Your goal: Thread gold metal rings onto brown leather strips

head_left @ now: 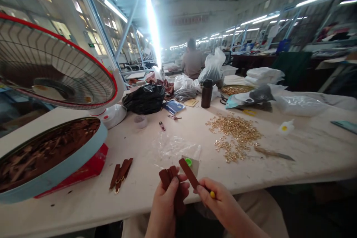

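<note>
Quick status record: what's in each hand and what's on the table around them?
left hand: grips a bunch of brown strips
right hand: pinches a single brown strip, tilted, beside the bunch
table: white, hands at its near edge
loose strips: small pile left of the hands
gold rings: scattered heap to the right
round tin: far left, full of brown pieces
fan: behind the tin

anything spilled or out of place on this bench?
Gold rings lie scattered loose on the table, not in a container, beside a knife. Left hand and right hand hold brown strips normally.
</note>
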Action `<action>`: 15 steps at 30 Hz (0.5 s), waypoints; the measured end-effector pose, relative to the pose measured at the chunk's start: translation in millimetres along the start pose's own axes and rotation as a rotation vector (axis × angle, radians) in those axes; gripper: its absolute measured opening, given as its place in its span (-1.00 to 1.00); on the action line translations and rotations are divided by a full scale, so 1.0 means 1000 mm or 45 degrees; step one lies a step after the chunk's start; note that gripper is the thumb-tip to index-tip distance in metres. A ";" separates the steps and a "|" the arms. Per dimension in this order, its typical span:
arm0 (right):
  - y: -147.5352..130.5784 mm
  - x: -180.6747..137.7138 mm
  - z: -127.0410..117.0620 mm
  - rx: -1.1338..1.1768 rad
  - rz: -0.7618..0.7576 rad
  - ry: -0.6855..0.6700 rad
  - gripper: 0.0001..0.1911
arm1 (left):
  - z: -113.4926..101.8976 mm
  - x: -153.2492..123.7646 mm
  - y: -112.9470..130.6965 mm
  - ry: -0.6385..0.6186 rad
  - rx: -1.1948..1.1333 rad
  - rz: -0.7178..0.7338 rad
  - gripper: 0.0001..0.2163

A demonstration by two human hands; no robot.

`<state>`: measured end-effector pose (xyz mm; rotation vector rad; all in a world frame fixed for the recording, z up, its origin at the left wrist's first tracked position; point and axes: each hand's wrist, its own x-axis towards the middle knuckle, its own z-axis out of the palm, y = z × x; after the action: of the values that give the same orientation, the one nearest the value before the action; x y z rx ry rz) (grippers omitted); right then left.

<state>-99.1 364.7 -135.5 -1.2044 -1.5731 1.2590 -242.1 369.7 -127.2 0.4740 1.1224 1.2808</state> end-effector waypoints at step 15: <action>0.042 0.013 -0.088 -0.976 0.219 0.239 -0.81 | 0.001 0.028 -0.019 -0.018 0.421 -0.007 -0.53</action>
<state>-10.8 401.0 -157.9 -1.8964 -1.9006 0.5988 -234.5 390.1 -152.6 0.7231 1.3291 1.0883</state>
